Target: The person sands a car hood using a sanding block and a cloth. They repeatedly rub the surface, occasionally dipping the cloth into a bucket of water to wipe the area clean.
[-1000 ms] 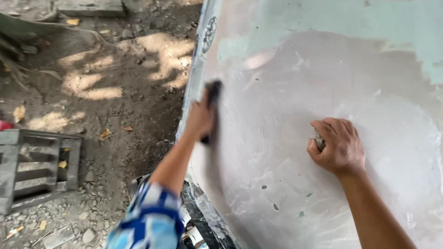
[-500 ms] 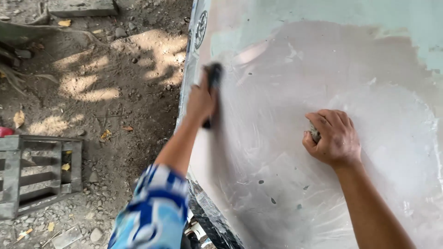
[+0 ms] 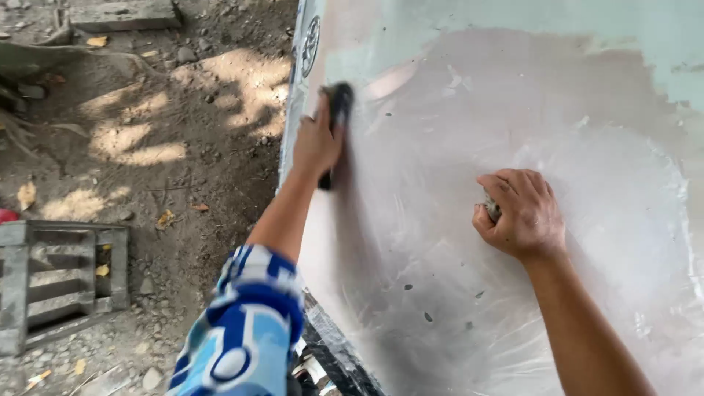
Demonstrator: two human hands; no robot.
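Grey filler panel [image 3: 455,293], left hand [image 3: 315,143] w/ black block [image 3: 337,125], right hand [image 3: 522,214] fisted

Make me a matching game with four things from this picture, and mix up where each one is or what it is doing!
Things:
1. left hand
2. right hand
3. grey slatted crate
4. pale sanded panel

Places or states:
A. lies on the dirt ground at the far left
B. closed around a small greyish wad pressed to the panel
C. grips a black sanding block near the panel's left edge
D. fills the right side of the view, with a pale green strip along the top

Pairs: 1-C, 2-B, 3-A, 4-D
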